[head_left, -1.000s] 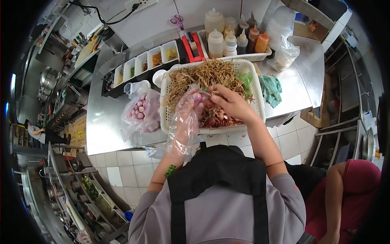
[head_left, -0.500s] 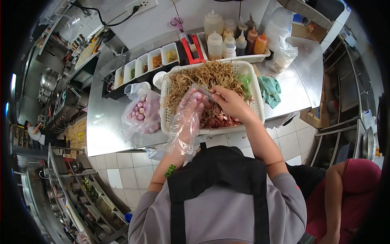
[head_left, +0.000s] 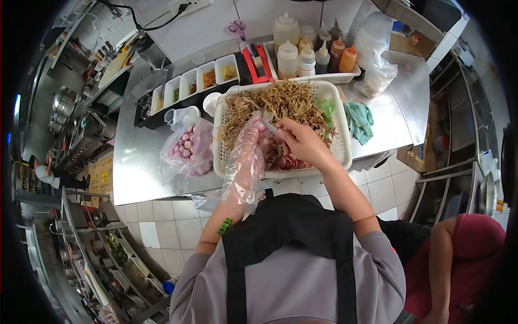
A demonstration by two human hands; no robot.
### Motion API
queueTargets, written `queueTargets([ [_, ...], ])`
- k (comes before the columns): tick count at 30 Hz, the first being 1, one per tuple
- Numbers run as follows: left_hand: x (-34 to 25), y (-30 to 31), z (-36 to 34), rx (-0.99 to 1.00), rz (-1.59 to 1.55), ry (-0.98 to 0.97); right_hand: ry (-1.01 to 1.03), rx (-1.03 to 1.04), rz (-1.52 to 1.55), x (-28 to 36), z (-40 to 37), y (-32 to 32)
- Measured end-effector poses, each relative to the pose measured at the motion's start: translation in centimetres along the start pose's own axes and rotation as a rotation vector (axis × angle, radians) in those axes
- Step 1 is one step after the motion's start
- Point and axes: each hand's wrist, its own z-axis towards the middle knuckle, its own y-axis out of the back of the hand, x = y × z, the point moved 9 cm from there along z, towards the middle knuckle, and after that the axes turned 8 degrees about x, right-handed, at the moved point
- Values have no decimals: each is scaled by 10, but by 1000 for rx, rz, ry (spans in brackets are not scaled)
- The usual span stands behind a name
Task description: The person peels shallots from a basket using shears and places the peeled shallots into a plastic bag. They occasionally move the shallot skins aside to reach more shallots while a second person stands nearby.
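The left hand (head_left: pixel 247 148), wearing a loose clear plastic glove, is curling its fingers around a small purple shallot (head_left: pixel 261 126) and pinching it at the fingertips. It is doing so above the white basket (head_left: pixel 345 154), which is sitting at the near edge of the table (head_left: pixel 135 173). The right hand (head_left: pixel 302 141), bare, is closing on what looks like a small blade (head_left: pixel 270 128) and pressing its tip against the shallot. The two hands are touching over a heap of reddish peelings (head_left: pixel 288 159) at the near side of the basket. Dry straw-coloured roots and stems (head_left: pixel 270 102) are filling the far side.

The blade is working right beside the gloved fingers, so a slip on the slick skin could nick them or tear the glove. The baggy plastic could also be snagging on the edge. If the pinch loosens, the shallot could drop into the peelings and be lost among them.

A clear bag of peeled shallots (head_left: pixel 188 147) is lying just left of the basket. A green cloth (head_left: pixel 359 119) is lying to its right, and squeeze bottles (head_left: pixel 302 51) are standing in a tray near the far edge. No label on the bottles can be read. A yellowish sheet (head_left: pixel 102 174) beyond the left edge is carrying writing that is too small to make out.
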Motion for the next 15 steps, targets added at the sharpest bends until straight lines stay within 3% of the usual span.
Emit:
queueTargets([
  [10,-1,4,1,7,10,-23,-1,6,-20,1,4,-1],
  [15,-5,-4,-4,-72,118,-38,93,-63,-250,7,10,0],
])
